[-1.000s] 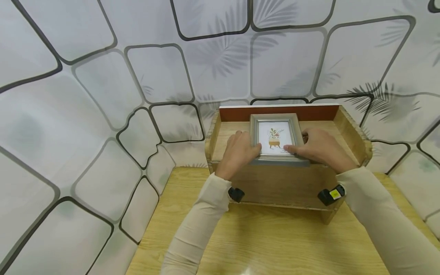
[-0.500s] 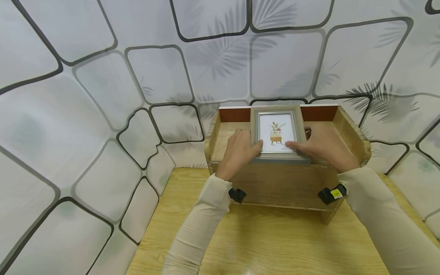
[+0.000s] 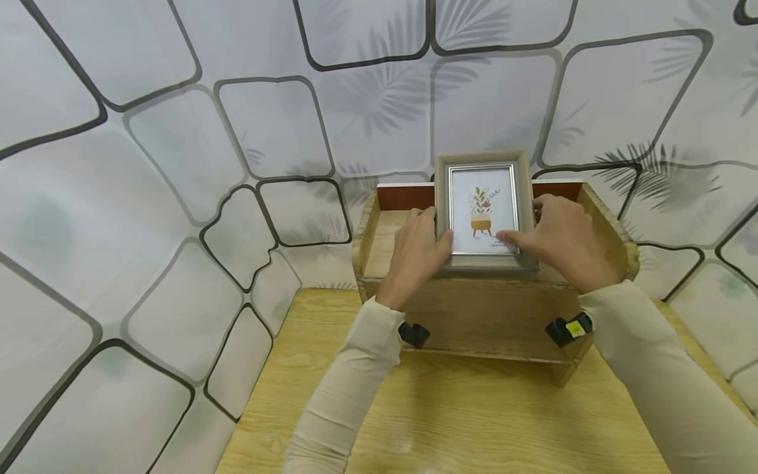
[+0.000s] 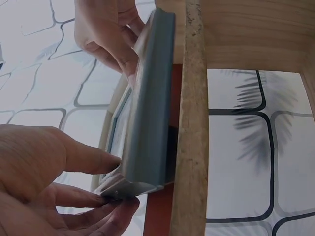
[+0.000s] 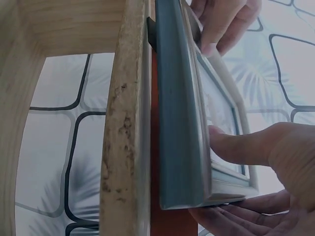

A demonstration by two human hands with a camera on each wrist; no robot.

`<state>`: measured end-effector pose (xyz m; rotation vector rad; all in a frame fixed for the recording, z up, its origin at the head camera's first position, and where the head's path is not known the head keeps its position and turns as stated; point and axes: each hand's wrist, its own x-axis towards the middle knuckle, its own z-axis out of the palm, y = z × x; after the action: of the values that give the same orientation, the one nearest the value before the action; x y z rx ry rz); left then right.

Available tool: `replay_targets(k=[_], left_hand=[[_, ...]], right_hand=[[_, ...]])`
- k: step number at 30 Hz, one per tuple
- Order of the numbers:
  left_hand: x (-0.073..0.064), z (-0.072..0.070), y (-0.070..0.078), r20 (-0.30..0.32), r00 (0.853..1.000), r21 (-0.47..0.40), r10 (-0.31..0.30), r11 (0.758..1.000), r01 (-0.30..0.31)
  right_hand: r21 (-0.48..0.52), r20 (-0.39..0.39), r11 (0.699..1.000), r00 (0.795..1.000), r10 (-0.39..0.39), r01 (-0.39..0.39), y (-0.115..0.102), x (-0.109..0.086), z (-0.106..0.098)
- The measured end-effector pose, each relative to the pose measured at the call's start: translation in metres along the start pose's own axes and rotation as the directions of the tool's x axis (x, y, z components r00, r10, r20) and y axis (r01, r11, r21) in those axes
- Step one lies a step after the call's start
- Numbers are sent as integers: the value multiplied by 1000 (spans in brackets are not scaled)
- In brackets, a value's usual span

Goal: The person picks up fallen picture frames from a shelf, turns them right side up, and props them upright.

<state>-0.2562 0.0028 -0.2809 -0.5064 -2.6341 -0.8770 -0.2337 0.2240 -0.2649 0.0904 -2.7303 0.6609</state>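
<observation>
A picture frame (image 3: 484, 263) with a silver-beige border and a potted-plant print leans back over the top shelf of a small wooden rack (image 3: 474, 316). My left hand (image 3: 414, 253) grips its left side, thumb on the front face. On the opposite side my right hand (image 3: 568, 243) holds it, the thumb reaching over the glass. Both wrist views show the frame's blue-grey bottom edge (image 4: 152, 108) right beside the rack's front board (image 5: 123, 137). In each of these views the fingers (image 5: 246, 216) curl behind the frame.
The rack stands on a light wood-grain table (image 3: 474, 421) against a wall (image 3: 379, 118) patterned with dark rounded outlines and palm leaves. Its raised side panels (image 3: 610, 230) flank the top shelf, and a red-brown strip (image 3: 405, 195) runs along the back.
The picture frame has tilted up from lying nearly flat, its top edge rising above the rack's back. Both hands have kept hold of its sides and turned with it.
</observation>
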Motion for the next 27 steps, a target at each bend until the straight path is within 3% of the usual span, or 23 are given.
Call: replay_targets(k=[15,21,27], left_hand=[[5,0,7,-79,996,-53,42,998,-46],[5,0,9,-74,996,-134,43,990,-53],[6,3,11,-88,995,-149,44,987,-57]], right_hand=[[113,-175,993,983,61,-42,-1,6,2],[150,-244,989,969,39,-2,2,9,6],[171,-312,985,949,41,14,3,12,10]])
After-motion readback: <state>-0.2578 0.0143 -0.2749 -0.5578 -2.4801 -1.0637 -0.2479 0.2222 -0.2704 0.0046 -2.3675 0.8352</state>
